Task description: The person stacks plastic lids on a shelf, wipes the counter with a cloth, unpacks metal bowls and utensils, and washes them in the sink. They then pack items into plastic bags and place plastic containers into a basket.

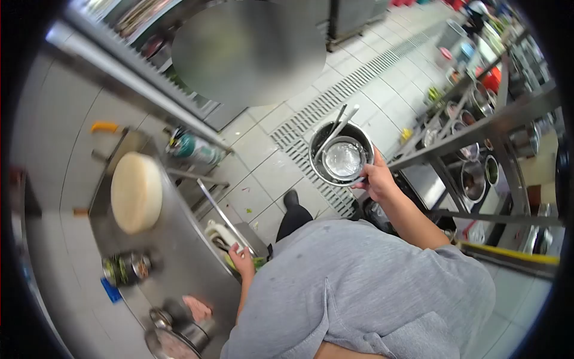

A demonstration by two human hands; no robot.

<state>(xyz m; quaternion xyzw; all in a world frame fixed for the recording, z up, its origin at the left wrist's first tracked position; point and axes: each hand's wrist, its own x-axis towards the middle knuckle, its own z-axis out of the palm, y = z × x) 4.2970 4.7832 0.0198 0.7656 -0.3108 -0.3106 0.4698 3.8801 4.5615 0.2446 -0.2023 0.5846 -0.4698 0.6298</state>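
My right hand (378,178) grips the rim of a round metal pot (313,157), held out in front of me over the floor. Inside the pot sit a smaller metal bowl (344,159) and a long pale-handled utensil (339,128), along with a thin dark stick-like handle. Low by the steel table's edge is my left hand (241,261), its fingers loosely bent and a little apart, with nothing clearly held. Close to its fingertips are a white object (220,231) with something dark across it, and a bit of green, both too small to name.
On the steel table (170,248) at left are a thick round chopping block (136,192), a jar (125,268), a piece of raw meat (197,308) and metal pots. A metal rack (478,134) with bowls stands at right. A drain grate (353,78) crosses the tiled floor.
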